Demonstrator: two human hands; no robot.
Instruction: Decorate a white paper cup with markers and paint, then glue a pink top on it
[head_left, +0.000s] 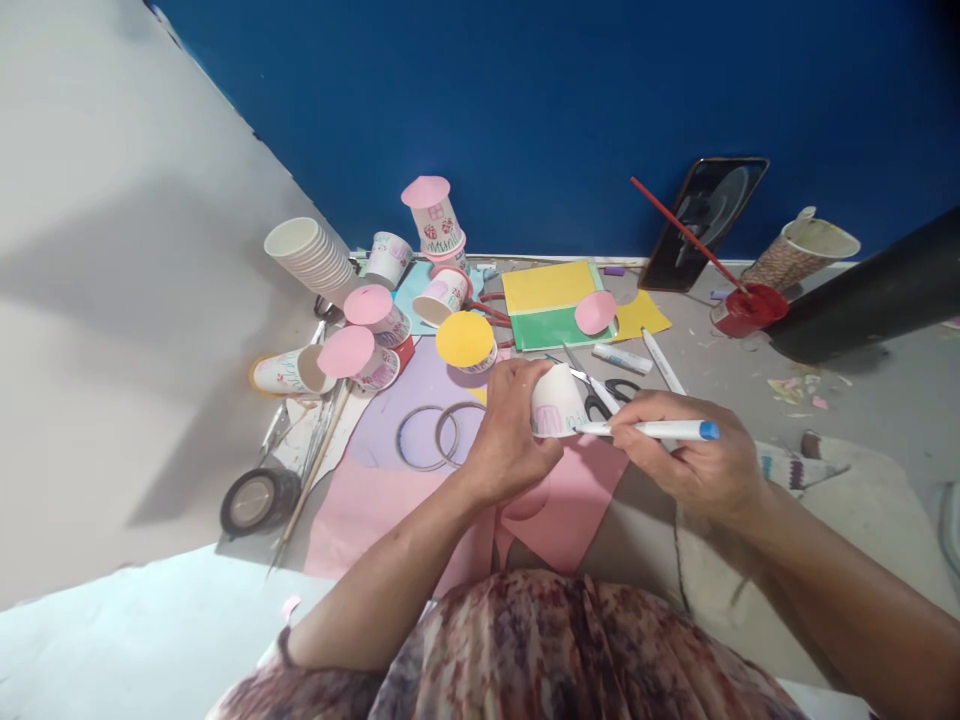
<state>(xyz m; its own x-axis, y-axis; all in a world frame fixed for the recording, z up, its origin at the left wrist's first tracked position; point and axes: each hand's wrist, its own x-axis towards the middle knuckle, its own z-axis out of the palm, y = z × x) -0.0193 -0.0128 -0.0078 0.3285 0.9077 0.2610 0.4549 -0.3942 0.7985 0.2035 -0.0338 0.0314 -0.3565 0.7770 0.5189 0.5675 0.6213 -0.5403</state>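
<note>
Head view: two hands in view. One paper cup is gripped between thumb and fingers of the left hand, held narrow end up above the pink paper. One blue-ended marker is pinched in the right hand, its tip set at the cup's wall beside green lettering; one purple drawing is also seen there. Two rings are overlapped on the lilac paper. Two cups with pink cones are placed at left, near one stack of plain cups. One yellow cone is set on a cup; one loose pink cone is laid upon the green-and-yellow sheet. One phone is leaned against the blue wall.
</note>
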